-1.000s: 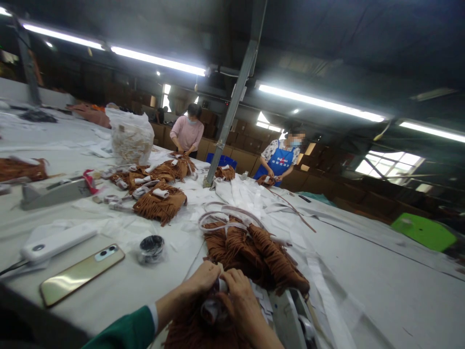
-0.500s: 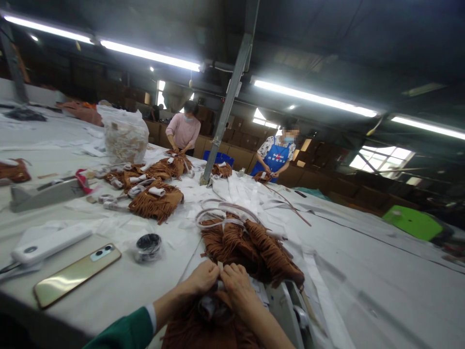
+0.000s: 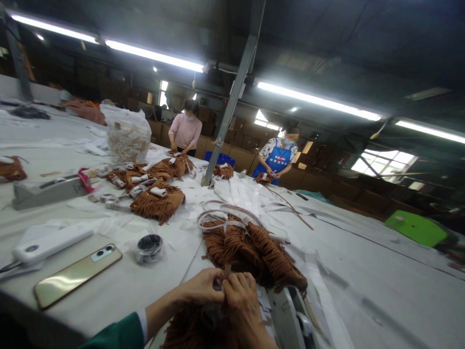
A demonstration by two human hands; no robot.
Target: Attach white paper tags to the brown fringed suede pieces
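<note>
Pinching a tab [image 3: 227, 270], fingers of the right hand [image 3: 242, 296] are nearly closed; those of the left hand [image 3: 201, 286] curl beside them, their hold hidden. Beneath, a fringed bag [image 3: 181, 325] is cut off. A clear sack [image 3: 125, 115] holds indistinct pale pieces [image 3: 127, 145].

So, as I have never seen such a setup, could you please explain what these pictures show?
There is no robot here: every picture comes from one camera on a person's head, looking forward and down. Their bare left hand and right hand meet near the bottom, fingers closed around a small tan strip, partly hidden. Beneath them is a dark brown fringed piece. On the white-covered table, a fringed bundle lies just beyond, with a gold phone and a round black item in clear wrap to the left. Across it stand a person in pink and another in a blue apron.
</note>
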